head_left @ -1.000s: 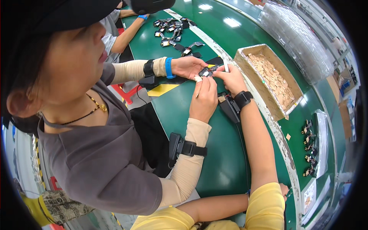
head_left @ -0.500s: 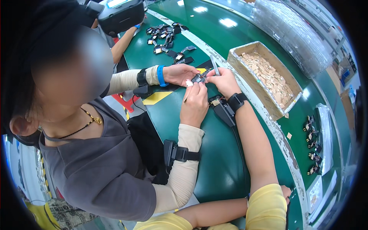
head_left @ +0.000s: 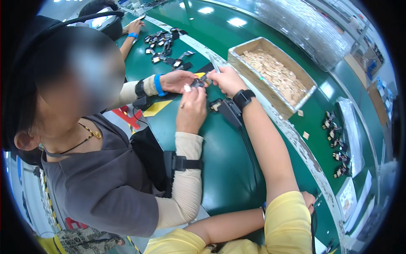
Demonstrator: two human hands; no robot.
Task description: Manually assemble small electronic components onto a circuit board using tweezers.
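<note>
My right hand [head_left: 228,81], with a black strap on the wrist, reaches far over the green table. Its fingers are closed around grey tweezers [head_left: 215,63] that stick up above the knuckles. The fingertips are at a small dark electronic part [head_left: 198,82], which a co-worker's two hands hold from the other side. One of those hands [head_left: 179,80] wears a blue wristband; the other [head_left: 192,108] pinches a small white piece. My left hand [head_left: 309,201] lies past my right upper arm, its forearm crossing beneath. It looks curled, partly hidden, with something thin by its fingers.
A worn box [head_left: 275,99] of small tan pieces stands beyond the pale divider strip. Dark electronic parts [head_left: 163,44] lie in a cluster at the far left, and more [head_left: 336,146] at the right beside clear plastic wrap [head_left: 353,139]. A cabled black device [head_left: 230,112] lies under my right wrist.
My view has shifted, so the table and hands appear farther left and slightly higher. My right hand stays by the dark part with the tweezers; my left hand keeps its place.
</note>
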